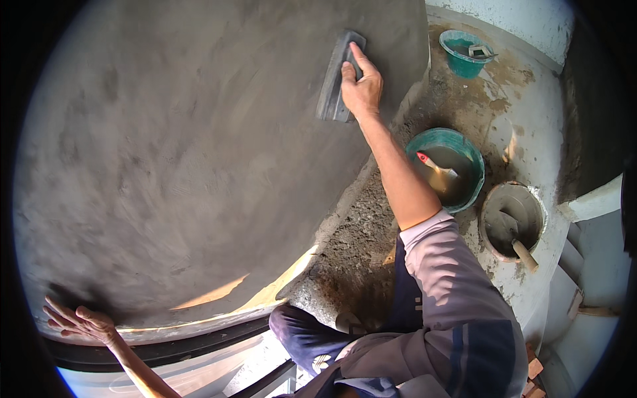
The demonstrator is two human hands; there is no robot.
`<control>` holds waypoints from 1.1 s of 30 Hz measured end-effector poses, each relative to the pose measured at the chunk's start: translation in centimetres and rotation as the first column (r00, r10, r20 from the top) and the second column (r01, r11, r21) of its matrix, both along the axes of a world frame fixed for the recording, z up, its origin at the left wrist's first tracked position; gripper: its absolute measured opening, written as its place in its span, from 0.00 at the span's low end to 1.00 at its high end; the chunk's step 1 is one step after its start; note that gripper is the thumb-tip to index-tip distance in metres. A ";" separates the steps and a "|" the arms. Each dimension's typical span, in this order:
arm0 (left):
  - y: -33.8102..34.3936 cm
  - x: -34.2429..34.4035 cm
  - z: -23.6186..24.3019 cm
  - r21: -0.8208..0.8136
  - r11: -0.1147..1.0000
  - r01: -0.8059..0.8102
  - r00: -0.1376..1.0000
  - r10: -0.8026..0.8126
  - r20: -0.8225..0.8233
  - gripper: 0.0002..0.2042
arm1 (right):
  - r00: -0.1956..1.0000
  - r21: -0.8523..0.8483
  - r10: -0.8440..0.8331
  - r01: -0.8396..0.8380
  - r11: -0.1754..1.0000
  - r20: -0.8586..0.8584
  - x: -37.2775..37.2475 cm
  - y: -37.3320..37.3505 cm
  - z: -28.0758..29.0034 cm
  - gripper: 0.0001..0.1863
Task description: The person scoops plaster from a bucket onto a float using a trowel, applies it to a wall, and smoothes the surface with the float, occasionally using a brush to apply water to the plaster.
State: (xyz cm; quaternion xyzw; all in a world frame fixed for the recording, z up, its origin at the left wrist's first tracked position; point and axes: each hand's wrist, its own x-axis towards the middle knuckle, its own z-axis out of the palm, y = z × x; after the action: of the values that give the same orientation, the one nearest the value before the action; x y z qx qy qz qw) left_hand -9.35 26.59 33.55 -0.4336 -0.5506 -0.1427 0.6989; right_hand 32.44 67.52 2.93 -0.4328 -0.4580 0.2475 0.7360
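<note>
My right hand (363, 91) is wrapped round a dark plastering float (330, 98), its index finger stretched along the top. The float's face lies against the grey plastered wall (199, 152), near the wall's right side. At the lower left, my left hand (81, 323) has its fingers spread beside the wall's bottom edge and holds nothing; whether its fingertips touch the plaster I cannot tell. Smears and sweeping marks cover the damp-looking plaster.
Right of my arm stands a green tub (479, 189) of murky water with a red-tipped paintbrush (438, 164) in it. Beside it, a bucket (543, 211) holds grey mortar and a wooden-handled trowel (524, 255). Farther off sits a smaller green bucket (464, 67). Brick pieces (533, 368) lie lower right.
</note>
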 end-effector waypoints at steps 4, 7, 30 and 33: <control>0.0 0.1 -0.2 0.037 0.999 0.014 0.999 -0.016 0.029 0.42 | 0.999 0.018 -0.034 0.034 0.999 0.029 -1.3 -1.3 -1.8 0.26; 0.2 0.2 -0.2 0.017 1.000 0.007 1.000 -0.007 0.012 0.43 | 0.990 0.085 0.051 -0.063 0.994 0.134 -0.8 -1.7 -0.2 0.26; 0.3 0.3 -0.5 0.023 0.999 0.027 0.999 -0.028 0.034 0.43 | 0.993 -0.065 0.062 -0.068 0.996 -0.098 -1.4 -1.2 -1.9 0.25; 0.3 0.2 -0.4 0.042 0.998 0.038 0.998 -0.039 0.039 0.43 | 0.988 -0.008 0.075 -0.074 0.997 0.137 -1.2 -1.0 -2.3 0.26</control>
State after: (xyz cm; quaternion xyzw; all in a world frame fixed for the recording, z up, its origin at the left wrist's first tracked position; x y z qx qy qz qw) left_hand -9.16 26.87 33.10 -0.4266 -0.5531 -0.1762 0.6936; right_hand 31.27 66.47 0.68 -0.4326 -0.5228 0.2453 0.6924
